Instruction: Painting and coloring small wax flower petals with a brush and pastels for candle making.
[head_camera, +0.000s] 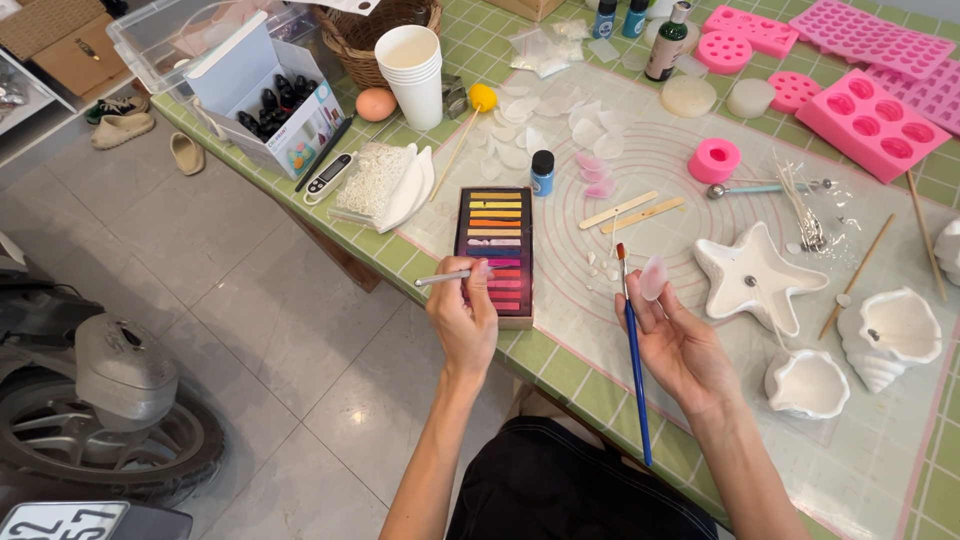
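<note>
My left hand (464, 318) grips a thin silver tool (447, 277) whose tip rests on the pink sticks of an open box of coloured chalk pastels (496, 245). My right hand (678, 345) holds a long blue paintbrush (633, 360) against the palm, bristles up. Its fingertips also pinch a small pale pink petal-shaped piece (652, 277). Both hands hover over the near edge of a translucent work mat (600, 330) on a green tiled table (940, 480).
White star (757, 273) and shell moulds (888, 335) (807, 384) with wicks lie right. Pink silicone moulds (868, 120), bottles, paper cups (411, 72), wooden sticks (630, 210), white petals and a small scale (328, 175) fill the table. A scooter (95, 400) stands on the floor at left.
</note>
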